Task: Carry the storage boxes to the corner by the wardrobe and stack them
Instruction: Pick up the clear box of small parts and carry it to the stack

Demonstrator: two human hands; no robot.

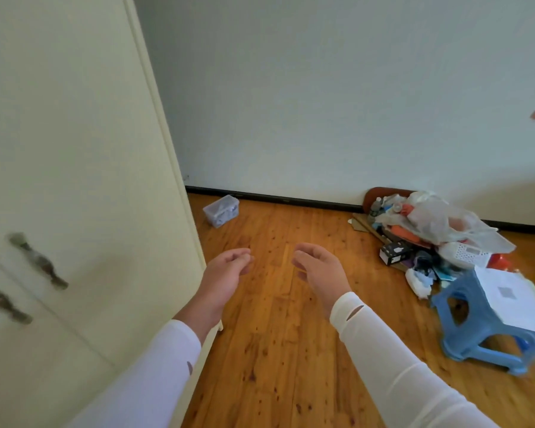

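"Were the hands carrying anything?"

"No. The left hand [226,270] and the right hand [317,267] were held out in front, palms facing, fingers loosely curled round nothing. I'd guess they were set apart to take a box."

"And the box?"

"One clear storage box [221,210] sat in the corner, just beside the wardrobe [74,149] edge and near the skirting. A wide strip of floorboards [275,335] ran towards it. The clutter pile [430,230] and blue stool [482,329] crowded the right."

Bare floor [284,319] ahead of me runs open to the corner; wardrobe [74,180] walls my left, stool [488,329] and clutter pile [436,233] crowd my right.
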